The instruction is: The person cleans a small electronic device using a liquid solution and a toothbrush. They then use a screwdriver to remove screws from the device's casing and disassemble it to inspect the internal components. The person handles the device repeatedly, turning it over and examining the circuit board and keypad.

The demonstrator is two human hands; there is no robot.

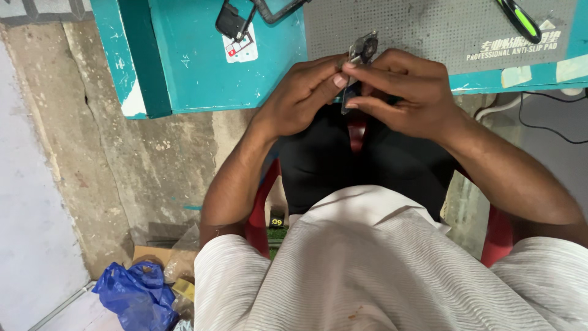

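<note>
A small dark metal part (360, 61) is pinched between both hands at the near edge of the teal desk (202, 67). Left hand (306, 95) has its grip closed on the part's left side; right hand (401, 92) has its grip closed on it from the right. Beyond the hands lies a grey perforated mat (422, 27), with a green-handled tool (519, 18) at its far right.

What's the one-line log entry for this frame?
left hand: pinching part | right hand: pinching same part | where: at table edge, by mat | person: seated
</note>
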